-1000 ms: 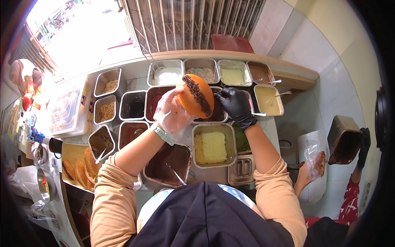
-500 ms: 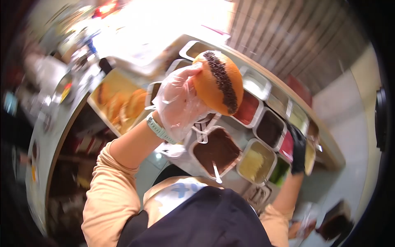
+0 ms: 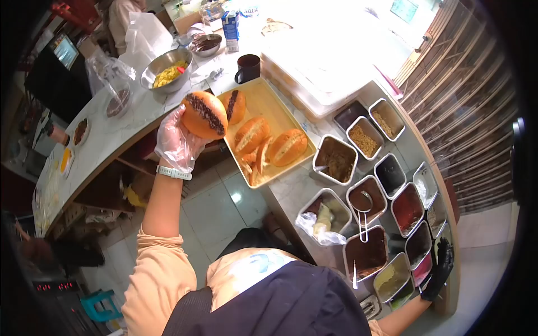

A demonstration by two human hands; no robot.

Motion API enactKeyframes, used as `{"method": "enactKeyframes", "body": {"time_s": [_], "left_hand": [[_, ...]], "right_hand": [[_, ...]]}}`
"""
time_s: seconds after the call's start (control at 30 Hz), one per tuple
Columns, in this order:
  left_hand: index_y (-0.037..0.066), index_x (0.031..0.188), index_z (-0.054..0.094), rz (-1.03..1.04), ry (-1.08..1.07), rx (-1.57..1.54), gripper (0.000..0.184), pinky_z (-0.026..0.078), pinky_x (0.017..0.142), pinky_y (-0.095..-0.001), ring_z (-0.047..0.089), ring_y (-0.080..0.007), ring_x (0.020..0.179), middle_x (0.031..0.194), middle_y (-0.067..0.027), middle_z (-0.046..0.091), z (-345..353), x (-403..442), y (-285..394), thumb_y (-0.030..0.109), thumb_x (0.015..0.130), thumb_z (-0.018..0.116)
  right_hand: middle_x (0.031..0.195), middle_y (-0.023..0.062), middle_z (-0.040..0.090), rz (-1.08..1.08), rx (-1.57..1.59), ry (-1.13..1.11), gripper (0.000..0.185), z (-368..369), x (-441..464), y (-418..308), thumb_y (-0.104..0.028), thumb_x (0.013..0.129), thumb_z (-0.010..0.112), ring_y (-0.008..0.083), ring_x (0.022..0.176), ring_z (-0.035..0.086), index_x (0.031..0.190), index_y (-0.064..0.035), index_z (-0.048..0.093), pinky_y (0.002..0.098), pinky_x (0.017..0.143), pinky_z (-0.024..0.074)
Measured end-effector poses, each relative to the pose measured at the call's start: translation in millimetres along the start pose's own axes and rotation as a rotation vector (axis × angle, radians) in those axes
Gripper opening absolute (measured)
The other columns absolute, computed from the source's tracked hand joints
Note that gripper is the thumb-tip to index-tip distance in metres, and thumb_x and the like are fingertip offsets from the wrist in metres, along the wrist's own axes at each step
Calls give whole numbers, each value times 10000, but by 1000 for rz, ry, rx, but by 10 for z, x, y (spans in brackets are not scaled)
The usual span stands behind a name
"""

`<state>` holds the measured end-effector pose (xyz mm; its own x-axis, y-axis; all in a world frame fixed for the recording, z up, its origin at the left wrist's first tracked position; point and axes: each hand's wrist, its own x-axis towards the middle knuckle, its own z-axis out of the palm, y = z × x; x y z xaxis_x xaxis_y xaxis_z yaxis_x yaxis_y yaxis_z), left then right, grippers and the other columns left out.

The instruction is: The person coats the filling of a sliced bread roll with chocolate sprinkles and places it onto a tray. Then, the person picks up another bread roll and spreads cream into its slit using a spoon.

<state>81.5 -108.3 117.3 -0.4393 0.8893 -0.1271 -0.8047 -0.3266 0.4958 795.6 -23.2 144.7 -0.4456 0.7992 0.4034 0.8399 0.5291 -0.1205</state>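
A round bun (image 3: 204, 115) with a dark strip of sprinkles across it is held up in my left hand (image 3: 178, 141), which wears a clear plastic glove. It is at the left edge of a cream tray (image 3: 273, 178). Several split buns lie in that tray, among them a bun (image 3: 288, 147) at its right side and one with a dark strip (image 3: 233, 106) beside the held bun. My right hand (image 3: 441, 270), in a black glove, is far off at the lower right, by the filling containers. Its fingers are partly hidden and blurred, so what they hold cannot be made out.
Metal containers with fillings, such as chopped nuts (image 3: 363, 140) and dark brown spread (image 3: 365, 255), stand on the right counter. A dark mug (image 3: 248, 68), a blue carton (image 3: 230, 31) and a steel bowl of yellow food (image 3: 167, 71) stand beyond the tray.
The view has swung left, bringing the bun tray to the middle. My left hand has carried the bun from above the containers to the tray. My right hand remains near the containers.
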Motion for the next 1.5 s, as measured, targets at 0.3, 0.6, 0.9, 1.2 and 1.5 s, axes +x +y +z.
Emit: {"method": "enactKeyframes", "body": {"time_s": [0.3,0.6,0.9,1.2,1.5], "left_hand": [[29,1204,496,-251,9,-48,371,463,961,-522,576,-334,1091,1170,-156,574,-436,1468,-458,190,870,506],[16,1199,477,-342,220,-18,311,451,984,-489,562,-320,1106,1170,-157,582,-636,2177,-933,158,922,458],[24,1202,467,-410,249,124,302,447,994,-476,559,-314,1114,1192,-157,568,-703,2340,-1068,176,941,452],[105,950,547,-451,178,149,204,501,750,-381,586,-221,840,896,-65,604,-503,1989,-774,304,941,503],[43,1122,464,-504,208,183,330,386,920,-429,474,-248,1030,1067,-87,512,-464,1905,-702,315,936,490]], "right_hand": [[1168,150,629,248,58,246,496,175,375,-1042,-254,887,623,338,1006,625,1300,-14,491,453,936,482],[1187,157,617,572,133,473,436,88,98,-1637,-215,904,556,324,1051,603,1286,-11,512,428,962,457],[1206,164,605,703,218,373,392,167,97,-1891,-176,920,489,310,1096,580,1271,-8,534,403,988,431],[1226,171,593,810,303,259,371,232,45,-2000,-137,937,422,296,1142,558,1257,-5,555,378,1013,406],[1218,128,612,678,134,150,374,53,93,-1761,-120,957,373,226,1132,570,1242,12,575,346,997,404]]}}
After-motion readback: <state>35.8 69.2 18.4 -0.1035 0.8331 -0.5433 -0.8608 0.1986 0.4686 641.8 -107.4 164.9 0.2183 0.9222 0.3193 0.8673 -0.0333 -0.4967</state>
